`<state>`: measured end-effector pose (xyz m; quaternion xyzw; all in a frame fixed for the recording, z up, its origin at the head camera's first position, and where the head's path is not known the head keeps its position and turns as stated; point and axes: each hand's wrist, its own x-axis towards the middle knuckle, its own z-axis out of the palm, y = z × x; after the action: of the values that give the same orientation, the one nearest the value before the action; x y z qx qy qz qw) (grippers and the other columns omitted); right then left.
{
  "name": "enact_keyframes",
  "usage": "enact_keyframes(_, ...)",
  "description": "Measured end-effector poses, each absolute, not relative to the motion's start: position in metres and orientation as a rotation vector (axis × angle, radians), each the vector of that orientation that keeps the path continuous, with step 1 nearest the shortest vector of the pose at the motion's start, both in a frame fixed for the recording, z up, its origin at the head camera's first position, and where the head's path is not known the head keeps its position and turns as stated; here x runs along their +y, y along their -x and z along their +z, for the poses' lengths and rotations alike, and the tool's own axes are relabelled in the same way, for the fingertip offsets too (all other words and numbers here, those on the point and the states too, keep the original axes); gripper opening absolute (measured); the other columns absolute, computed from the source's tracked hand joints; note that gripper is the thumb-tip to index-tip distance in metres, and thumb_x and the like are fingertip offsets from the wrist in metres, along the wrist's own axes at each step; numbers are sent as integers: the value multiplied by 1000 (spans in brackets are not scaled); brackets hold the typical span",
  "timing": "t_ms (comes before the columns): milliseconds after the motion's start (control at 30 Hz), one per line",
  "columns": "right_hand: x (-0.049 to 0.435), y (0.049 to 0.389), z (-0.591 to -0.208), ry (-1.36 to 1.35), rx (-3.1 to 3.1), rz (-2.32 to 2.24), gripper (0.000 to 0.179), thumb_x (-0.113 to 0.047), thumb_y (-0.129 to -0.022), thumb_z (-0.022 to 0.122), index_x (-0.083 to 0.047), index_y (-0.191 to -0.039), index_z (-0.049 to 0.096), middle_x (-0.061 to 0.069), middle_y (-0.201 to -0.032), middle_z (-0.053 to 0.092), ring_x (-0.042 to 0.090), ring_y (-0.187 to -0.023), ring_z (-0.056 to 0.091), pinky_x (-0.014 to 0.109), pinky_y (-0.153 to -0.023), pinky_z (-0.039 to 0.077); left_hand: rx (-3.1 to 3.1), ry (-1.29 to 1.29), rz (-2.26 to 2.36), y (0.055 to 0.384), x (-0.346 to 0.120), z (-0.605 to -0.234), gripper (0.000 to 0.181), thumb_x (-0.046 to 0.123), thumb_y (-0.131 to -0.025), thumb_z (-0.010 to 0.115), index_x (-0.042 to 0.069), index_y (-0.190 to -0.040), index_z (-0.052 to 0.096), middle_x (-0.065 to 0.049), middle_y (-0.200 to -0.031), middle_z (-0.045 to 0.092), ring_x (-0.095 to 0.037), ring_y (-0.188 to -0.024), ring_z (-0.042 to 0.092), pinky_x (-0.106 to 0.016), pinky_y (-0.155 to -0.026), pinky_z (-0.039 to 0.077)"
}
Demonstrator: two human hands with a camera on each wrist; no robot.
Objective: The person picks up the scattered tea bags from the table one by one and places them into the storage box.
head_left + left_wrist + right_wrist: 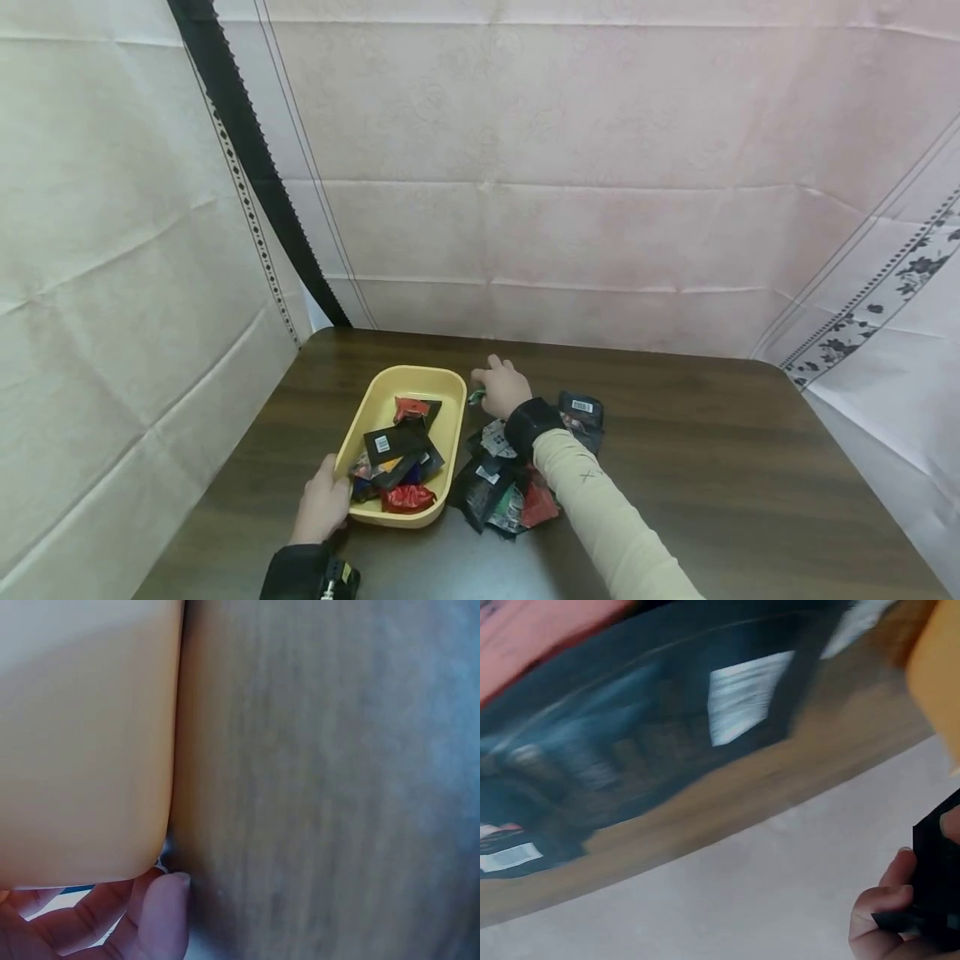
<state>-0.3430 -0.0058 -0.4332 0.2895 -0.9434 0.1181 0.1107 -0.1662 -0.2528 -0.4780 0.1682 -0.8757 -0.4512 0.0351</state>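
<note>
My left hand (322, 504) grips the near left side of a yellow plastic tray (362, 421). In the left wrist view, its fingers (82, 922) are at the tray's bottom corner. Inside the tray lie black packets (395, 443), a shiny red packet (408, 499) and a smaller red one (411, 408). Just past the tray's right rim, my right hand (504, 390) pinches a small dark packet (476, 397) with some green on it. The right wrist view shows this packet (934, 874) as black between thumb and fingers.
Right of the tray, under and beside my right forearm, is a heap of black packets (480, 492), with a red packet (538, 502) among them. Another black packet (582, 410) lies beyond the wrist. White patterned cloth (562, 167) hangs behind the brown wooden table (712, 467).
</note>
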Motion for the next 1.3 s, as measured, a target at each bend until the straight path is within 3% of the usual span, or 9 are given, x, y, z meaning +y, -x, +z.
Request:
enact_keyframes(233, -32, 325, -424, -1005, -2728, 322, 21, -5, -71, 67, -21, -84, 60, 1, -91, 44, 17, -75, 41, 25, -52, 38, -2710, -554, -1395, 169, -250, -477, 34, 4, -89, 33, -3, -123, 36, -32, -99, 51, -22, -56, 53, -34, -43, 46)
enact_keyframes(667, -74, 284, -413, -1278, -2665, 252, 21, -12, -72, 69, -26, -86, 64, -4, -90, 46, 14, -78, 42, 20, -60, 37, -2680, -483, -1367, 168, -249, -480, 30, 5, -89, 34, -2, -118, 41, -27, -91, 53, -23, -55, 52, -34, -42, 44)
enact_keyframes(800, -82, 275, -414, -1330, -2705, 175, 39, -23, -72, 70, -31, -109, 64, -2, -107, 52, 17, -88, 48, 26, -65, 43, -2677, -467, -1336, 168, -250, -482, 31, 5, -88, 34, -2, -117, 42, -26, -89, 55, -23, -53, 51, -34, -41, 44)
enact_keyframes(900, -84, 269, -413, -1357, -2798, 99, 67, -47, -71, 70, -37, -133, 46, 2, -132, 44, 26, -112, 46, 41, -78, 47, -2674, -460, -1338, 168, -250, -482, 31, 5, -88, 33, -2, -117, 42, -26, -89, 54, -23, -54, 52, -34, -41, 44)
enact_keyframes(1000, -84, 266, -413, -1363, -2852, 76, 86, -66, -68, 63, -38, -142, 30, 4, -145, 32, 31, -129, 33, 55, -89, 39, -2667, -448, -1347, 168, -250, -482, 30, 4, -88, 33, -3, -116, 42, -27, -89, 54, -23, -54, 52, -34, -41, 44)
enact_keyframes(1300, -80, 268, -415, -1341, -2832, 122, 80, -71, -72, 54, -40, -141, 30, 2, -145, 33, 35, -132, 28, 57, -95, 34, -2680, -493, -1334, 165, -253, -480, 32, 5, -88, 33, -3, -118, 40, -29, -92, 53, -24, -57, 53, -34, -41, 46)
